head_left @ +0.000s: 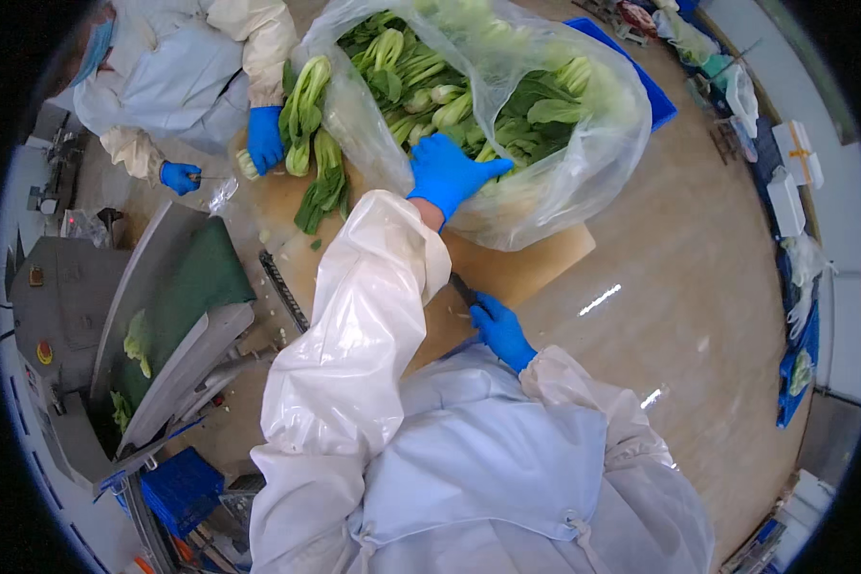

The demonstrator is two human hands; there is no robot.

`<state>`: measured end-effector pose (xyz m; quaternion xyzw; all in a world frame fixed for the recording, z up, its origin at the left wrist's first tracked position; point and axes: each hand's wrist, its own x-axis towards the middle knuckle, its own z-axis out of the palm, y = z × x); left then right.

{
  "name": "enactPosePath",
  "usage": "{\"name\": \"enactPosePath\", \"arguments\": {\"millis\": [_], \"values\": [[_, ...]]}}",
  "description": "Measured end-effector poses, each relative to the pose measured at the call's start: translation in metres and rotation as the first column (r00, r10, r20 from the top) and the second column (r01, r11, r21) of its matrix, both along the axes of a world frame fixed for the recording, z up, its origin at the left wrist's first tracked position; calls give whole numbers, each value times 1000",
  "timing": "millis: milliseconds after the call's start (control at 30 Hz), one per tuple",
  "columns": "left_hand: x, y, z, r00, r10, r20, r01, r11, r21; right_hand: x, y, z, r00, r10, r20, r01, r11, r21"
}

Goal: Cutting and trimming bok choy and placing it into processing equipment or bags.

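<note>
A large clear plastic bag (620, 154) full of bok choy (452, 111) lies ahead of me with its mouth spread. My left hand (448, 172), in a blue glove, reaches over the bag's near side onto the bok choy. Its thumb stands well apart from the fingers, and what lies under the palm is hidden. Close to my body, my right hand (502, 330), also gloved in blue, grips a knife (463, 288) by its dark handle. My left sleeve hides the knife's far part. Both hands are above a tan cutting board (545, 258).
Across to the left, a co-worker's gloved hand (264, 140) rests by loose bok choy (323, 183); the other hand (179, 178) holds a knife. A machine with a green conveyor belt (212, 265) stands at left. Beyond the bag is a blue crate (653, 93). Leaf scraps lie about.
</note>
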<state>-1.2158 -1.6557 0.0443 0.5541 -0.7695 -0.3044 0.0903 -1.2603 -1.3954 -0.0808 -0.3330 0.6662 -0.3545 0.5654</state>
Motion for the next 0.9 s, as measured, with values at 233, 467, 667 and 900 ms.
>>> {"name": "enactPosePath", "arguments": {"millis": [233, 467, 667, 900], "values": [[-12, -45, -32, 977, -19, 210, -29, 975, 221, -8, 3, -9, 994, 100, -43, -105, 984, -144], [-16, -55, -51, 943, -265, -203, 311, 919, 243, -15, -2, -12, 991, 122, -48, -129, 972, -195], [-22, -47, -45, 870, -213, -444, 340, 912, 229, -23, -17, 24, 978, 77, 193, -111, 979, 171], [-16, -53, -51, 939, -246, -240, 299, 930, 214, -21, -17, 9, 989, 94, 115, -100, 994, 42]]}}
